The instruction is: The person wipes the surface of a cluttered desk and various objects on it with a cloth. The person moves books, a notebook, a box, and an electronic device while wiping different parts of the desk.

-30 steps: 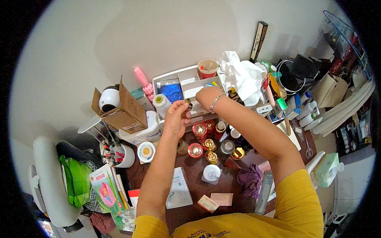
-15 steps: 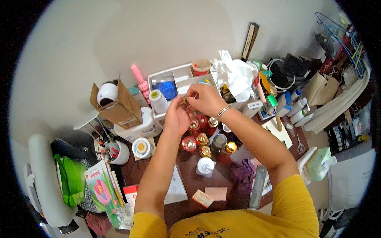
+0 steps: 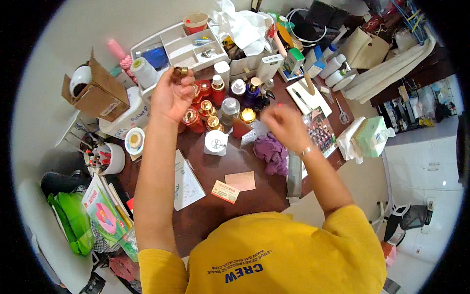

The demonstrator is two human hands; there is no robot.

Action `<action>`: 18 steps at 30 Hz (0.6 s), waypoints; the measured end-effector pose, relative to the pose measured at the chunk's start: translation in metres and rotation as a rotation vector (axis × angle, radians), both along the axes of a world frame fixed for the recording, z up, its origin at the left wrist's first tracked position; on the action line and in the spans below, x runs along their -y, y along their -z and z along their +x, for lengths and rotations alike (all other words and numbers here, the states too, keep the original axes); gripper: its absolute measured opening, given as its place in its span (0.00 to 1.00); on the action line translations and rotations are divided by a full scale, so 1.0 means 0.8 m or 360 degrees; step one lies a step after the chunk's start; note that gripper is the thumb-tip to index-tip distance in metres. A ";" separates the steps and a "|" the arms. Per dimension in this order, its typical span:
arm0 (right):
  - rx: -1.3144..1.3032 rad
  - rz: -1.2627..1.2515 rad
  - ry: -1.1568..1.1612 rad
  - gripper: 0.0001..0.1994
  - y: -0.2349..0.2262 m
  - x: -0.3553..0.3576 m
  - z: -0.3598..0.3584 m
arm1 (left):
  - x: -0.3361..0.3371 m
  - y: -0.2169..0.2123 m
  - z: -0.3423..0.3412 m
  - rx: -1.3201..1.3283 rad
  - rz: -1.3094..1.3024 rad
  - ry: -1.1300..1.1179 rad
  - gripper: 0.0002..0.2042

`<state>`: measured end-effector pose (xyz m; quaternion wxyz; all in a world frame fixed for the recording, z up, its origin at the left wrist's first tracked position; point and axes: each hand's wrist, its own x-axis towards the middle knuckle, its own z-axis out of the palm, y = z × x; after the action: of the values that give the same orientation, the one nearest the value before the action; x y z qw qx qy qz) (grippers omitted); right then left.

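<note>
My left hand [image 3: 170, 95] is raised over the back of the dark wooden desk [image 3: 230, 206], and its fingertips pinch a small gold and brown cap-like piece [image 3: 179, 73]. Just right of it stand several small bottles: red ones with gold caps [image 3: 195, 119], a grey one [image 3: 228, 109] and a dark blue one [image 3: 252, 88]. My right hand [image 3: 283, 125] hovers, blurred, above a crumpled purple cloth [image 3: 272, 153]; I cannot make out anything in its loosely curled fingers. A white round jar [image 3: 216, 142] sits in front of the bottles.
A white compartment organizer [image 3: 181, 46] stands behind the left hand, a cardboard box [image 3: 100, 93] to its left. Crumpled white paper [image 3: 245, 27], scissors [image 3: 342, 115], a green tissue pack [image 3: 369, 137], leaflets [image 3: 185, 180] and small cards [image 3: 226, 191] lie around.
My hands were together over the bottles. The right hand has pulled away to the right and down, while the left stays raised with the small gold piece. The camera has tilted.
</note>
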<state>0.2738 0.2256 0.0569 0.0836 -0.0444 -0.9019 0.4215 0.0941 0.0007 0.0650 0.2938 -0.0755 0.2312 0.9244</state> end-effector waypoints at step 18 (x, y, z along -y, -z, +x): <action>-0.0097 -0.0619 0.0006 0.17 -0.042 -0.012 -0.078 | 0.051 0.042 -0.031 -0.0035 -0.0357 -0.0218 0.12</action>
<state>0.2117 0.2351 0.0904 0.1015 -0.0486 -0.8004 0.5888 0.0693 -0.0402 0.0311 0.2170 -0.1133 0.3307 0.9114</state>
